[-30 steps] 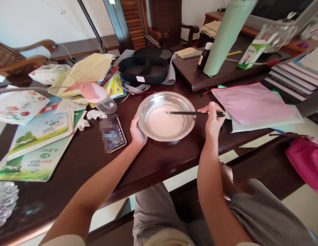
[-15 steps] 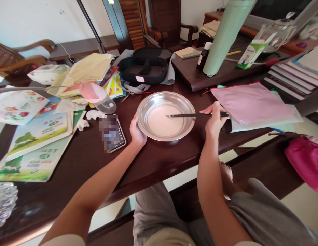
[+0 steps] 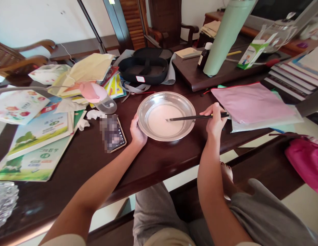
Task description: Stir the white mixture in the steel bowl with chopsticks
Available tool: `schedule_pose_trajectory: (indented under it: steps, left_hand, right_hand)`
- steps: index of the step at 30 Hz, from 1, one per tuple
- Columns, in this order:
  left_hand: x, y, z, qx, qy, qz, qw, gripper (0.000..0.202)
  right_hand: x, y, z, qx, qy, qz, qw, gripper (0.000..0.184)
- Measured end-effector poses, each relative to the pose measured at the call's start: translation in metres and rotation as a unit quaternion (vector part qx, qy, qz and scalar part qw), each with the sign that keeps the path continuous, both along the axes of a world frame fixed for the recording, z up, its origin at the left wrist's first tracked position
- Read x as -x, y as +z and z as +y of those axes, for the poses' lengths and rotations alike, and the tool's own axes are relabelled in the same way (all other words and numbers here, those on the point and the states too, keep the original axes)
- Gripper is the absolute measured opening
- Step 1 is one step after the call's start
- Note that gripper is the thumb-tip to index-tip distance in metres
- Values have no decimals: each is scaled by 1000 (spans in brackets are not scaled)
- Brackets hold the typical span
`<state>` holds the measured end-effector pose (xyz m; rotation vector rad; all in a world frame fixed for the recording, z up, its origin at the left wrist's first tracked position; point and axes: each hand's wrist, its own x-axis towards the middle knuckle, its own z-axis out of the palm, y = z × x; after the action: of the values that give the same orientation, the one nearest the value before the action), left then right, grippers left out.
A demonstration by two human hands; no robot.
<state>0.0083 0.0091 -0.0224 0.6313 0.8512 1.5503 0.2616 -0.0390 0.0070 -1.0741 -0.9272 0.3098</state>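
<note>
Two hands work at the metal basin [image 3: 166, 138]: the left hand [image 3: 138, 132], partly curled, holds its left rim, some fingers hidden; the right hand [image 3: 214, 119], closed, pinches black chopsticks [image 3: 191, 118], their tips over the pale contents [image 3: 160, 124] at its middle. Stirring seems the step in hand; another stroke would call for a steady basin. Left of the basin lies a phone [image 3: 117, 135]; behind it, a black case [image 3: 146, 71].

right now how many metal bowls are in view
1: the metal bowl, between the left hand at its left edge and the right hand, whose slim black utensil extends over it. Others could be hidden behind the clutter.
</note>
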Motion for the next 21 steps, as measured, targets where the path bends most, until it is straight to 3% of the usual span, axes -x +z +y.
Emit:
schedule_pose_trajectory:
  steps: [4, 6, 9, 11, 13, 18, 21]
  left_hand:
    - [0, 0, 0, -1, -3, 1, 1000, 20]
    - [1, 0, 0, 2, -5, 0, 1000, 19]
    - [1, -1, 0, -1, -3, -2, 1000, 18]
    - [1, -1, 0, 0, 0, -3, 1000, 18]
    - [1, -1, 0, 4, 2, -2, 1000, 18]
    - [1, -2, 1, 3, -2, -5, 1000, 19]
    - [2, -3, 1, 1, -4, -10, 1000, 18]
  right_hand:
    - [7, 3, -2, 32, 93, -25, 995, 57]
    - [10, 4, -2, 47, 109, -53, 991, 52]
    - [8, 2, 1, 28, 42, -57, 997, 50]
    - [3, -1, 3, -12, -22, -19, 1000, 55]
    - [0, -2, 3, -43, -44, 19, 998, 61]
    - [8, 3, -2, 23, 85, -26, 996, 55]
    - [10, 4, -1, 42, 83, -64, 994, 49]
